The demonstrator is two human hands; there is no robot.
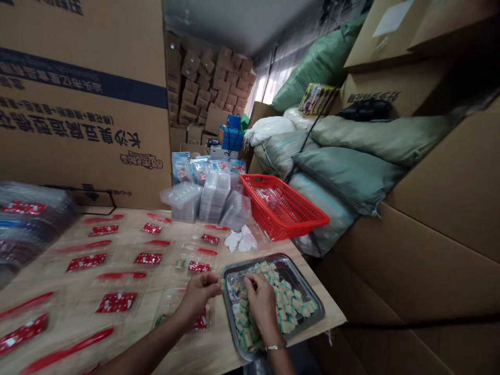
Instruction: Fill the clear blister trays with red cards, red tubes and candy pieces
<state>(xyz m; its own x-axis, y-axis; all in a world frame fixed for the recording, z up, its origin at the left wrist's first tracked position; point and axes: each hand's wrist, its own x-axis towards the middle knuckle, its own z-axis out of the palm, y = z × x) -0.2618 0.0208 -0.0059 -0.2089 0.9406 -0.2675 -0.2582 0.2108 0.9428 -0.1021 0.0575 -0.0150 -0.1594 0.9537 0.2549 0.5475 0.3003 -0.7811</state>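
My left hand [200,292] is at the tray's left rim, thumb and forefinger pinching a small striped block, tan and green [221,285]. Over the metal tray [318,291], my right hand [261,298] has its fingers pressed together; what they hold, if anything, is too small to name. A heap of similar small blocks [287,299] fills much of the tray. Left of it, clear plastic blister trays lie in rows on the wooden table, with red plastic knives [122,275] and red spotted packets [116,302]. One blister tray also holds a green block [180,264].
Behind the tray are crumpled white scraps [241,239], stacked clear blister trays [214,195] and a red basket [289,229] with packets inside. A large carton [82,104] stands at the back left. Stuffed sacks [347,169] and cardboard [441,208] border the right side.
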